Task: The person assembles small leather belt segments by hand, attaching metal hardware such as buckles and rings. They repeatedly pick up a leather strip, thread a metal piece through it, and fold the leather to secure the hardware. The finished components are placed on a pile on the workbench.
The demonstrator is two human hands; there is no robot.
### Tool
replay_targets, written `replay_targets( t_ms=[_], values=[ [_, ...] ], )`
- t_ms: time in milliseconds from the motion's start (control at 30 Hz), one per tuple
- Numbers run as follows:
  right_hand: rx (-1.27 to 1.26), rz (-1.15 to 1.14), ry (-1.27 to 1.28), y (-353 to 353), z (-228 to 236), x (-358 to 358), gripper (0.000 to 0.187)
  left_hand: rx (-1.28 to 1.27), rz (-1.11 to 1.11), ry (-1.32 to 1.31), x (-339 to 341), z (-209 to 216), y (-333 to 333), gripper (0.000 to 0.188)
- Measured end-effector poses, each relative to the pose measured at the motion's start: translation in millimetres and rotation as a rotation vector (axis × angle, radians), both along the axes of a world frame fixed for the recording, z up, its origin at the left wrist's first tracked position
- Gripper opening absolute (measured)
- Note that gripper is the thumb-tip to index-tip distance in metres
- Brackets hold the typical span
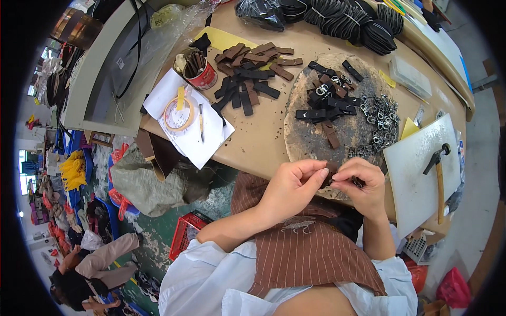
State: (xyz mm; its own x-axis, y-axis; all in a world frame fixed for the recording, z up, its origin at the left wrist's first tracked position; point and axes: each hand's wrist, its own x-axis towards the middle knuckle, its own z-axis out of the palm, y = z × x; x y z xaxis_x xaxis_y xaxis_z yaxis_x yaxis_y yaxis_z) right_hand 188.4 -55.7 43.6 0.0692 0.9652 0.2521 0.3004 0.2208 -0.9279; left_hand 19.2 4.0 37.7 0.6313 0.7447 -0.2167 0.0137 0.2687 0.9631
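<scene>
Pinching a dark piece (331, 168) (brown), both hands (295, 181) (365, 181) curl.

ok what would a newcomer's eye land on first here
Probably the round board, with dark strips and metal hardware heaped on it. At its near edge, left hand and right hand hold a small dark piece. A hammer lies on a white slab at right.

Strips (247, 72) lie on the tabletop (258, 138), left of the board (296, 139) carrying clips (380, 122); out right, hammer (440, 181) on slab (410, 176); far left, tape (179, 128) on paper (191, 150)!
</scene>
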Motion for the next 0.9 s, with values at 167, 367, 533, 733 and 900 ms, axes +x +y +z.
replay_targets(
  t_ms=[167, 367, 533, 733, 900],
  values=[
    [-0.079, -0.050, 0.083, -3.4, -1.3, -0.3, 0.019, 0.054, -0.008, -0.014, 0.0, 2.6, -1.0, 0.021],
    [-0.324, -0.107, 0.493, -2.9, -6.0, -5.0, 0.036, 0.334, -0.094, -0.047, -2.1, 0.9, -2.7, 0.028],
    [-0.427, -0.069, 0.519, -0.1, -7.4, -6.0, 0.032, 0.303, -0.225, 0.148, -2.2, 2.5, 8.1, 0.030],
    [-0.488, -0.035, 0.786, -5.2, -8.9, -6.7, 0.025, 0.237, -0.120, -0.089, 1.2, -20.0, 5.9, 0.018],
    [-0.498, 0.020, 0.910, -5.5, -10.6, 1.4, 0.019, 0.186, -0.193, -0.026, -3.4, -16.8, 11.2, 0.014]
  ],
)
